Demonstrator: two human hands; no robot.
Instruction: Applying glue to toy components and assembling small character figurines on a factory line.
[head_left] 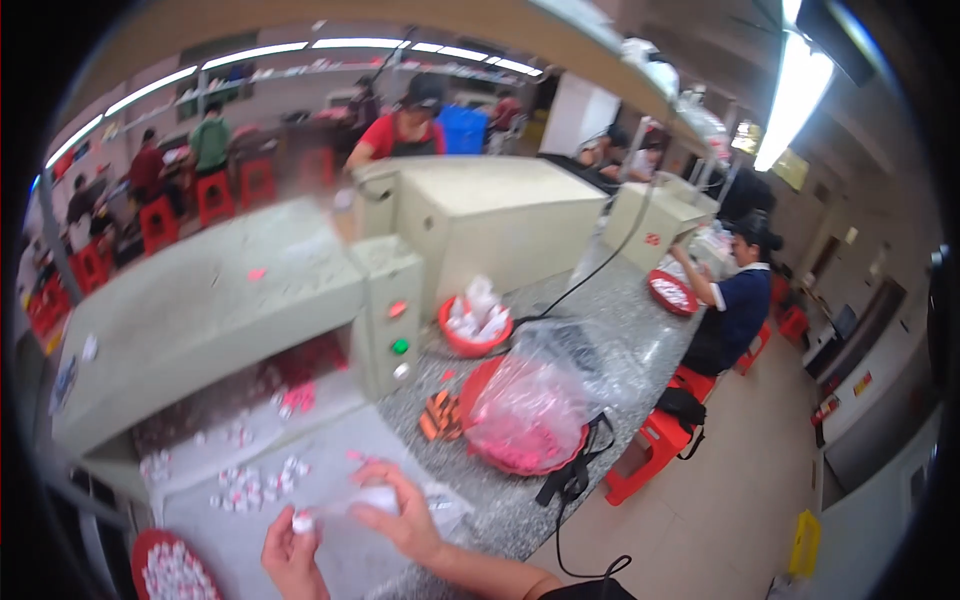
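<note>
Both hands low over the speckled tabletop [560, 330]: left hand [292, 555] grip clamped on a small white piece [302, 521], right hand [405, 515] grip closed on a clear plastic bag [375, 497], small white-and-pink pieces [255, 487] scattered just beyond.

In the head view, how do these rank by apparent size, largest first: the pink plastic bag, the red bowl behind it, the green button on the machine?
1. pink plastic bag
2. red bowl, though it sits farther from the camera, so the true gap is unsure
3. green button
</note>
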